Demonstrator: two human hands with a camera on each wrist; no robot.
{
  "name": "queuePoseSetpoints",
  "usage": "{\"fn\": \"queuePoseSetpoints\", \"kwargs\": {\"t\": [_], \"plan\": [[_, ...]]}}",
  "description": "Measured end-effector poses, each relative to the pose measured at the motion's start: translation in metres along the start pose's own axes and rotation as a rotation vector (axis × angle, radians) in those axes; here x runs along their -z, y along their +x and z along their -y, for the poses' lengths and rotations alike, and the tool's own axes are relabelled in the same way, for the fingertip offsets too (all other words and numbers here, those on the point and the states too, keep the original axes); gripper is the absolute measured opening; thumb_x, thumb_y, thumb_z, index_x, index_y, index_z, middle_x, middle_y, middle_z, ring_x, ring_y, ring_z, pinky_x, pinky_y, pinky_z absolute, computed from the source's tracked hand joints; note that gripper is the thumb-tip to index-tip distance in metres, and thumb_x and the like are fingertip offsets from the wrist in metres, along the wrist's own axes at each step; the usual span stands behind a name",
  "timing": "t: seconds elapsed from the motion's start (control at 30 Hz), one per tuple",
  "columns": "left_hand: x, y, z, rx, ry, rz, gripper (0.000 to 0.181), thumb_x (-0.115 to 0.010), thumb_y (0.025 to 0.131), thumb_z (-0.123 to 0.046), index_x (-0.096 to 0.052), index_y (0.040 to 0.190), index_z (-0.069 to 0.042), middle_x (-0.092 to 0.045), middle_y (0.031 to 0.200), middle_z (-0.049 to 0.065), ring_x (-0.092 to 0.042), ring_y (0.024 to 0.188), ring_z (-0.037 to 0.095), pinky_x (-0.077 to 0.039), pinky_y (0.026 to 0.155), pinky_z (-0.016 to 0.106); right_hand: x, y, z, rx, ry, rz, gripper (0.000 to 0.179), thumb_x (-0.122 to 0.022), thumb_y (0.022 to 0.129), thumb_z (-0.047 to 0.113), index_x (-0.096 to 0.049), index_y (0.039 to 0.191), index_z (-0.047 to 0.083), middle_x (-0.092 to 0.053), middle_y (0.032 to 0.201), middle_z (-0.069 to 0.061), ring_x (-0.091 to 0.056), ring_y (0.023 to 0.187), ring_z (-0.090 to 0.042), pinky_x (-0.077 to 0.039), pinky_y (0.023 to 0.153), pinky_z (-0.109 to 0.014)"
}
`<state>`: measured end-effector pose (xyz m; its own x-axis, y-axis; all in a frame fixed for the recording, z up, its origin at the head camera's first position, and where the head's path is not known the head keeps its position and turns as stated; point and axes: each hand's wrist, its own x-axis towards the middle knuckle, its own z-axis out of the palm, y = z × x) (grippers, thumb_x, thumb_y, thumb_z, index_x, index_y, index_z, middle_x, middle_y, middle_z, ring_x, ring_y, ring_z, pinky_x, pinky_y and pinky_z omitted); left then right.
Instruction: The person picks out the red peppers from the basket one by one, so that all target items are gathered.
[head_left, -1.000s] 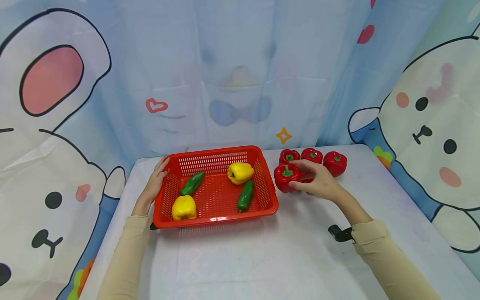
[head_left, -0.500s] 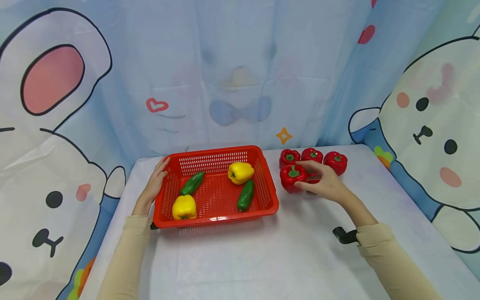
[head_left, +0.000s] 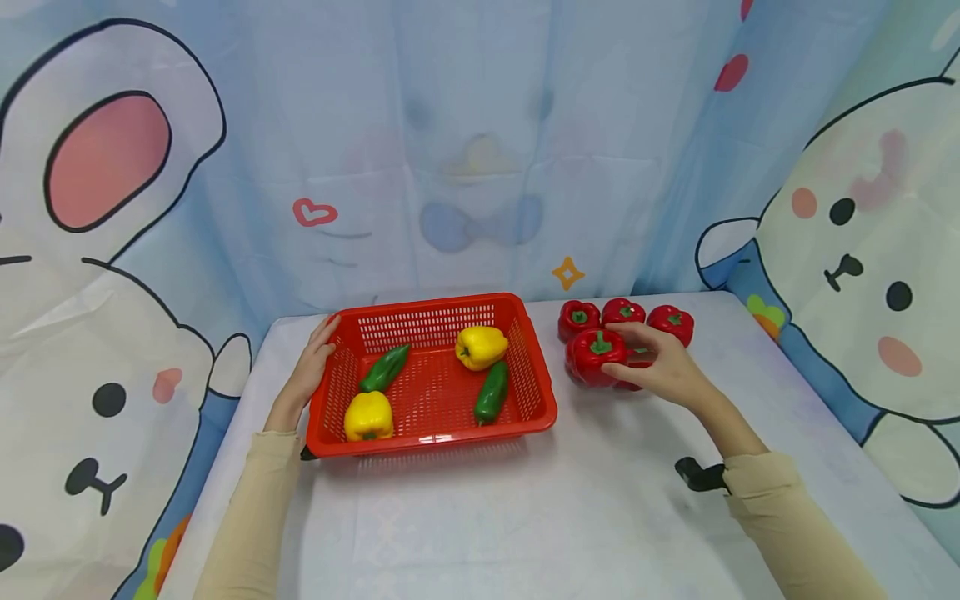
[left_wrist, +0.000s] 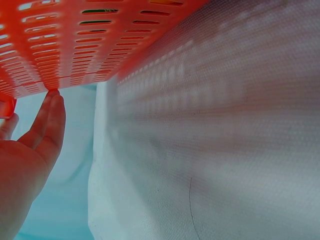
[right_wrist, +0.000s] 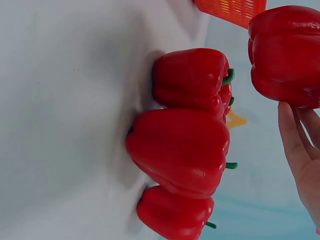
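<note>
My right hand (head_left: 656, 362) holds a red bell pepper (head_left: 596, 358) between thumb and fingers, its green stem facing up. In the right wrist view this pepper (right_wrist: 287, 55) hangs higher than the other red peppers (right_wrist: 177, 150), which stand on the table with fingertips at its lower side. Part of another red pepper (head_left: 639, 358) shows behind it, within the curve of the hand. On the other side, my left hand (head_left: 306, 371) rests with straight fingers on the left rim of a red plastic basket (head_left: 427, 450). The left wrist view shows its fingertips against the perforated basket wall (left_wrist: 95, 45).
Inside the basket lie two yellow bell peppers (head_left: 482, 347) and two green peppers (head_left: 491, 392). A row of red bell peppers (head_left: 623, 312) stands along the back of the white table (head_left: 450, 525). A printed curtain (head_left: 472, 167) hangs directly behind the table.
My right hand has shifted to the right with the red bell pepper, away from the basket and over the other red peppers. My left hand and the basket have stayed in place.
</note>
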<state>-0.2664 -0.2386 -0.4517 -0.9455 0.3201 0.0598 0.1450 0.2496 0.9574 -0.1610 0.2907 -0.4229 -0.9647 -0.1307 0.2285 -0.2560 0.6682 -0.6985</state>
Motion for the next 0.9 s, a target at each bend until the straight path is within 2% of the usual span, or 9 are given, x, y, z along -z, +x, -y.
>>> {"fn": "queuePoseSetpoints", "kwargs": {"t": [0.1,0.2,0.43,0.47,0.6,0.73,0.9], "plan": [[0.0,0.0,0.0,0.001,0.005,0.001,0.053,-0.025,0.104,-0.001,-0.014,0.155,0.005,0.007,0.163,0.022,0.002,0.148,0.039,-0.013,0.116,0.055,0.002,-0.003,0.0,0.001,0.01,-0.012,0.067,-0.082,0.081,0.025,-0.053,0.139,0.005,-0.056,0.133,-0.02,-0.055,0.114,-0.036,-0.051,0.076,-0.019],[0.0,0.001,0.0,-0.002,0.008,0.0,0.053,-0.025,0.103,0.0,-0.015,0.155,0.005,0.007,0.163,0.022,0.003,0.148,0.039,-0.011,0.116,0.055,0.004,-0.004,0.0,-0.006,0.017,-0.015,0.067,-0.081,0.082,0.024,-0.053,0.14,0.005,-0.056,0.133,-0.02,-0.055,0.114,-0.037,-0.05,0.075,-0.017],[0.004,0.015,0.03,-0.031,0.039,-0.022,0.053,-0.024,0.105,-0.006,-0.015,0.157,-0.001,0.007,0.164,0.016,0.002,0.149,0.036,-0.012,0.116,0.054,0.01,-0.008,-0.006,-0.03,-0.005,-0.025,0.068,-0.08,0.083,0.026,-0.052,0.141,0.005,-0.057,0.131,-0.021,-0.056,0.113,-0.037,-0.053,0.074,-0.022],[0.003,0.015,0.03,-0.033,0.047,-0.024,0.053,-0.024,0.105,-0.006,-0.015,0.157,-0.001,0.006,0.164,0.016,0.002,0.149,0.036,-0.012,0.116,0.054,0.01,-0.009,-0.007,-0.033,-0.003,-0.025,0.068,-0.08,0.083,0.026,-0.052,0.141,0.005,-0.057,0.131,-0.021,-0.056,0.112,-0.037,-0.052,0.073,-0.021],[0.004,0.013,0.024,-0.014,0.024,-0.017,0.053,-0.024,0.104,-0.004,-0.015,0.157,0.0,0.007,0.164,0.017,0.003,0.149,0.036,-0.01,0.117,0.054,0.013,-0.011,-0.011,-0.04,-0.004,-0.026,0.067,-0.079,0.084,0.026,-0.052,0.141,0.005,-0.056,0.132,-0.021,-0.056,0.112,-0.036,-0.051,0.072,-0.019],[0.002,0.005,0.009,-0.002,0.001,-0.008,0.053,-0.024,0.103,-0.001,-0.015,0.155,0.004,0.007,0.163,0.02,0.003,0.148,0.039,-0.01,0.117,0.055,0.016,-0.013,-0.014,-0.038,-0.011,-0.038,0.066,-0.079,0.084,0.025,-0.052,0.141,0.006,-0.055,0.133,-0.02,-0.056,0.111,-0.035,-0.05,0.073,-0.017],[-0.001,-0.001,-0.002,0.012,0.023,-0.01,0.053,-0.024,0.103,-0.001,-0.015,0.155,0.005,0.006,0.163,0.021,0.003,0.148,0.038,-0.009,0.117,0.054,0.019,-0.016,-0.016,-0.049,-0.008,-0.048,0.065,-0.078,0.085,0.026,-0.052,0.141,0.006,-0.055,0.133,-0.021,-0.056,0.11,-0.036,-0.049,0.072,-0.015]]}}
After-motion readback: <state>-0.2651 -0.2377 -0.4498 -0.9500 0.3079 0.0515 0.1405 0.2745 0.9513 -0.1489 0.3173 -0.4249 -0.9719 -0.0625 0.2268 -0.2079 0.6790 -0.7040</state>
